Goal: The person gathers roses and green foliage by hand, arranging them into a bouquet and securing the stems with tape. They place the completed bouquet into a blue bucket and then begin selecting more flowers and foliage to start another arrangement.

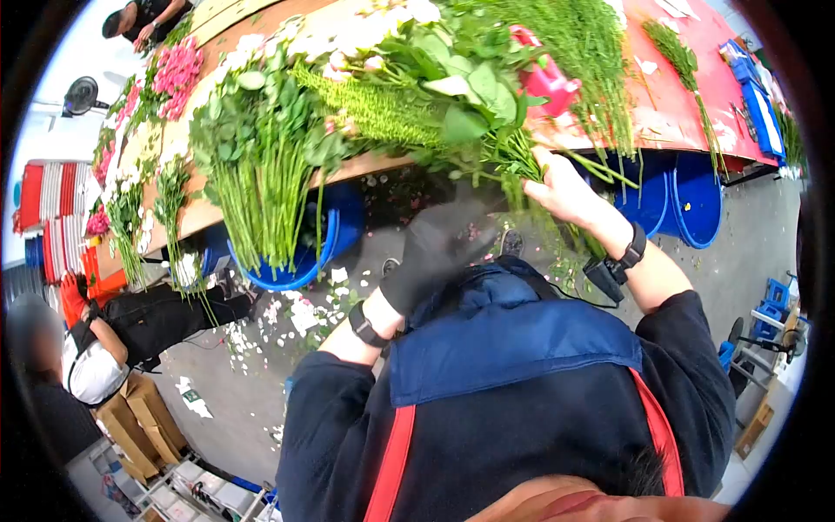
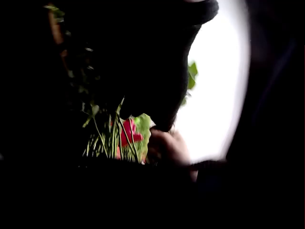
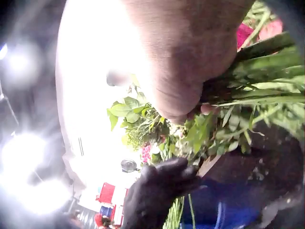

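My bare right hand (image 1: 564, 187) grips a bunch of leafy green stems (image 1: 513, 150) just off the table's front edge. Broad leaves, feathery greens and pale blooms spread from the bunch toward the upper left, and a large pink bloom (image 1: 550, 85) shows beside its leaves. In the right wrist view the thumb side of that hand closes over the stems (image 3: 267, 71). My left hand (image 1: 444, 248), in a dark glove and blurred, is below the bunch with nothing visible in it. From the right wrist view the gloved hand (image 3: 162, 183) appears with its fingers extended. Darkness fills most of the left wrist view.
Cut flowers and greenery (image 1: 261, 148) lie along the wooden table. Blue buckets (image 1: 696, 204) stand beneath its edge. Petals and scraps litter the floor (image 1: 348, 317). A person with orange gloves (image 1: 71, 300) is at the left; another person (image 1: 156, 17) stands across the table.
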Available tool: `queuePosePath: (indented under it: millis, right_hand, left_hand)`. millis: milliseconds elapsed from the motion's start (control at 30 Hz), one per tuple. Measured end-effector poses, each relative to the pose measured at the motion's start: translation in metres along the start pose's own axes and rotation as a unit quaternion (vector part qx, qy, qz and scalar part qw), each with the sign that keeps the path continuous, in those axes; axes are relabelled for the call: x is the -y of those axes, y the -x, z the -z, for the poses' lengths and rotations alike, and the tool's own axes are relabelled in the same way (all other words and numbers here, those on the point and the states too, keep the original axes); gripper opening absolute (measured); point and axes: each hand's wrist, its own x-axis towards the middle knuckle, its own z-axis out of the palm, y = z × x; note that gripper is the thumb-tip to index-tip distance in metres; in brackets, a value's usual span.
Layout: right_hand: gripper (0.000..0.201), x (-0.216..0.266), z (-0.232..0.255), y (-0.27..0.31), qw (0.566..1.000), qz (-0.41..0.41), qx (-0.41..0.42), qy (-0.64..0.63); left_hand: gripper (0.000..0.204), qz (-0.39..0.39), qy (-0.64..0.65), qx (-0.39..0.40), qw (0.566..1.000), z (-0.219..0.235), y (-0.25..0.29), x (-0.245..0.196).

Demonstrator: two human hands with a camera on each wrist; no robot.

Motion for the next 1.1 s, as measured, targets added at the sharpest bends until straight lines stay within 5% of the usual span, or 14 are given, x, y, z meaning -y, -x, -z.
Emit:
queuePosePath:
  millis: [67, 167, 233, 267, 300, 367, 400, 533, 733, 833, 867, 933, 1033, 1100]
  right_hand:
    - [0.030, -0.038, 0.033, 0.003, 0.988, 0.111, -0.053, 0.097]
    - [0.048, -0.068, 0.081, 0.018, 0.977, 0.168, 0.015, 0.129]
    - [0.050, -0.072, 0.113, 0.023, 0.976, 0.163, 0.051, 0.135]
    - [0.051, -0.081, 0.125, 0.023, 0.979, 0.153, 0.063, 0.123]
    - [0.054, -0.086, 0.145, 0.015, 0.961, 0.082, 0.164, 0.205]
    - [0.061, -0.122, 0.175, -0.014, 0.952, 0.147, 0.268, 0.033]
    - [0.062, -0.128, 0.190, -0.031, 0.950, 0.081, 0.298, -0.044]
    - [0.032, -0.186, 0.172, -0.132, 0.993, 0.044, 0.000, 0.111]
    - [0.028, -0.180, 0.150, -0.165, 0.998, -0.004, 0.061, 0.015]
    - [0.024, -0.132, 0.185, -0.085, 0.995, 0.095, -0.014, 0.031]
    - [0.023, -0.123, 0.186, -0.055, 0.990, -0.013, 0.038, -0.135]
    - [0.024, -0.157, 0.167, -0.038, 0.995, 0.017, -0.036, -0.096]
    - [0.028, -0.220, 0.133, -0.049, 0.994, 0.089, -0.039, -0.051]
    - [0.030, -0.241, 0.128, -0.063, 0.980, 0.114, 0.015, -0.161]
  left_hand:
    - [0.048, -0.265, -0.267, -0.037, 0.926, -0.042, -0.033, -0.029]
    - [0.043, -0.264, -0.417, -0.146, 0.857, -0.057, -0.123, -0.082]
    - [0.028, -0.152, -0.516, -0.093, 0.838, -0.079, -0.170, -0.061]
    - [0.021, -0.036, -0.397, 0.077, 0.914, -0.080, -0.181, -0.075]
    - [0.017, -0.019, -0.393, 0.085, 0.915, -0.093, -0.189, -0.075]
    - [0.019, 0.010, -0.342, 0.114, 0.933, -0.108, -0.208, -0.070]
    - [0.020, 0.006, -0.329, 0.093, 0.940, -0.114, -0.217, -0.068]
    - [0.035, 0.075, -0.289, 0.097, 0.950, -0.134, -0.262, -0.048]
    - [0.043, 0.163, -0.262, 0.128, 0.943, -0.135, -0.300, -0.012]
    - [0.050, 0.208, -0.200, 0.119, 0.950, -0.121, -0.309, -0.004]
    - [0.052, 0.176, -0.157, 0.149, 0.960, -0.113, -0.312, 0.001]
    - [0.060, 0.137, 0.080, 0.156, 0.975, -0.096, -0.309, -0.015]
    - [0.056, 0.179, 0.148, 0.215, 0.949, -0.092, -0.304, -0.060]
    - [0.060, 0.223, -0.013, 0.216, 0.950, -0.103, -0.304, -0.057]
